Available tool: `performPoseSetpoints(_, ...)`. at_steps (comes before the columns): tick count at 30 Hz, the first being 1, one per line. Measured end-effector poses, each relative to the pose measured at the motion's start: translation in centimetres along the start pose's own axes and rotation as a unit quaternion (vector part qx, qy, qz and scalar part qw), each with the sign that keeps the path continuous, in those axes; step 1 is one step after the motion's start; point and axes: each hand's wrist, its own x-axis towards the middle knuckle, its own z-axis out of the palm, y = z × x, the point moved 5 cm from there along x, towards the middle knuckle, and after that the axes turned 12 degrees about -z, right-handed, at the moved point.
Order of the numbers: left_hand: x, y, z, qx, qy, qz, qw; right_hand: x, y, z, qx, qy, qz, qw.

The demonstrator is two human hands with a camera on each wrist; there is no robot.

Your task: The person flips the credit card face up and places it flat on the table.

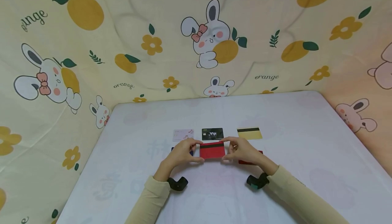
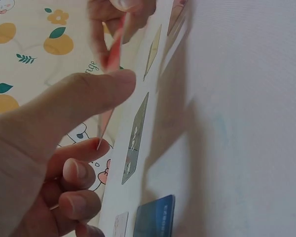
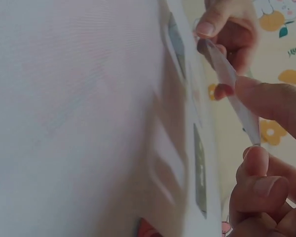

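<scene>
Between my two hands a red card [image 1: 212, 151] with a dark stripe near its top edge is held up off the table. My left hand [image 1: 183, 152] pinches its left end between thumb and fingers; my right hand [image 1: 241, 150] pinches the right end likewise. In both wrist views the card is seen nearly edge-on. Just behind it lies a black card [image 1: 212, 134] marked "Vip". A blue card [image 2: 155, 217] lies under my left hand, mostly hidden in the head view. Partly covered by my right hand and wrist is another red card [image 1: 249, 162].
A pale pink card [image 1: 183, 135] lies at the back left, and a gold card [image 1: 249, 133] with a dark stripe at the back right. All rest on a white-covered table [image 1: 137, 125]. Behind stands a patterned cloth backdrop [image 1: 171, 13].
</scene>
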Motion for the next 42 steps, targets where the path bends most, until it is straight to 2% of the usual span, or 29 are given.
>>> performPoseSetpoints(13, -0.2, 0.1, 0.3, 0.019, 0.000, -0.003, 0.9998, 0.5, -0.4, -0.2, 0.002, 0.001, -0.038, 0.9993)
performPoseSetpoints(23, -0.3, 0.1, 0.5, 0.002, -0.004, -0.011, 0.9999, 0.8, -1.2, -0.4, 0.001, 0.009, -0.047, 0.9988)
performPoseSetpoints(30, -0.3, 0.3, 0.6, -0.005, 0.001, 0.001, 1.0000, 1.0, -2.1, -0.4, 0.009, 0.026, -0.049, 0.9984)
performPoseSetpoints(36, -0.3, 0.1, 0.8, -0.015, -0.001, -0.005, 0.9999, 1.4, -2.1, -0.2, 0.030, 0.040, -0.051, 0.9975)
performPoseSetpoints(42, -0.4, 0.3, 0.8, -0.003, 0.007, 0.012, 0.9999, 1.6, -2.2, 0.0, 0.031, 0.040, -0.054, 0.9973)
